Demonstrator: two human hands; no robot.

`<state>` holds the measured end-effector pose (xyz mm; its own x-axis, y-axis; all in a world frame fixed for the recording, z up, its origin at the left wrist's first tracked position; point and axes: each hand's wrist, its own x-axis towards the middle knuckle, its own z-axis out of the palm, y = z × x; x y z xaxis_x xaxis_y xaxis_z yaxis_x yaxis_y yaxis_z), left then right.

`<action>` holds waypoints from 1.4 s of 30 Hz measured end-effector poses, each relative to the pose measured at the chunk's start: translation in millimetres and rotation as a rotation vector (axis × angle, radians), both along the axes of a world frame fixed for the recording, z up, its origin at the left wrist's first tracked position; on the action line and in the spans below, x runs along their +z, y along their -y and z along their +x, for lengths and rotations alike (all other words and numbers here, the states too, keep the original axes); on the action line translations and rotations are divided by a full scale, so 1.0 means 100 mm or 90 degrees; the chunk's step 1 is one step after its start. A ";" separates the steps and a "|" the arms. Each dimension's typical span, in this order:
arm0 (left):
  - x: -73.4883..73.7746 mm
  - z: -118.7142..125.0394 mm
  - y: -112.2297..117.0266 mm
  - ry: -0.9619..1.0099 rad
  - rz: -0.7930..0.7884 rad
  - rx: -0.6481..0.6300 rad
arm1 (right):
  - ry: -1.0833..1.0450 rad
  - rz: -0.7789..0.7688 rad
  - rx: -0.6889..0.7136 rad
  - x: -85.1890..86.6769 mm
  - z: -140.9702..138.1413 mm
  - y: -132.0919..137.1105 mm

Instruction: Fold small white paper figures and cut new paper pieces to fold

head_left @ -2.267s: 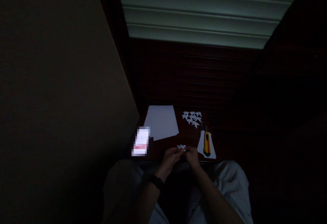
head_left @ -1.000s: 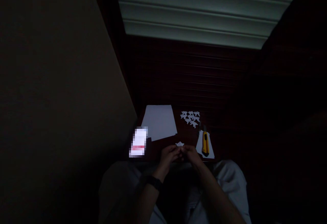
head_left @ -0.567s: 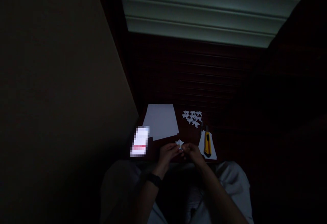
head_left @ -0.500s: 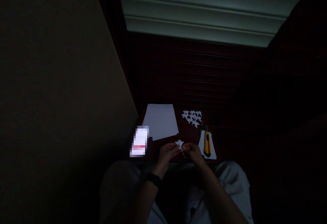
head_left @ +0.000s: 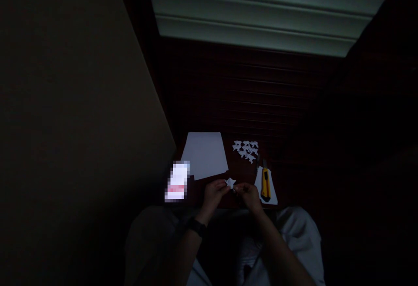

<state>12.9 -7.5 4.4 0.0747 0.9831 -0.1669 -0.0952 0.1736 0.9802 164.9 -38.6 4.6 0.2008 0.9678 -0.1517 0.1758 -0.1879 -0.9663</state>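
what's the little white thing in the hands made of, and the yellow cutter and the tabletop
Small folded piece, pinched by left hand and right hand: likely thin matt white paper, from its sharp creased points. Yellow cutter: probably smooth plastic body, evenly bright; blade unclear. Tabletop: seems dark reddish wood or veneer; dim light leaves it open.

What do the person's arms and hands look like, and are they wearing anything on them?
The left hand and the right hand are bare: no gloves, and no rings that show in this dim light. The forearms are bare too, with no sleeves in view. A black band, probably a watch, wraps the left wrist. It is too dark to see finer details.
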 end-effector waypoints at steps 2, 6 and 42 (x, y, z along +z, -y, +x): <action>0.00 -0.02 -0.01 -0.078 0.052 0.003 | 0.111 0.035 -0.003 0.04 0.03 0.01; -0.01 -0.06 0.05 -0.228 0.155 0.010 | 0.332 0.078 -0.001 0.12 0.14 0.03; 0.02 -0.06 0.56 -0.672 0.595 -0.163 | 0.065 0.006 0.124 0.90 0.94 -0.64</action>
<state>7.4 -63.7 6.8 0.5139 0.7399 0.4340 0.6719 -0.6618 0.3327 258.9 25.7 95.1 0.0244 0.9910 -0.1314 0.3054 -0.1326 -0.9429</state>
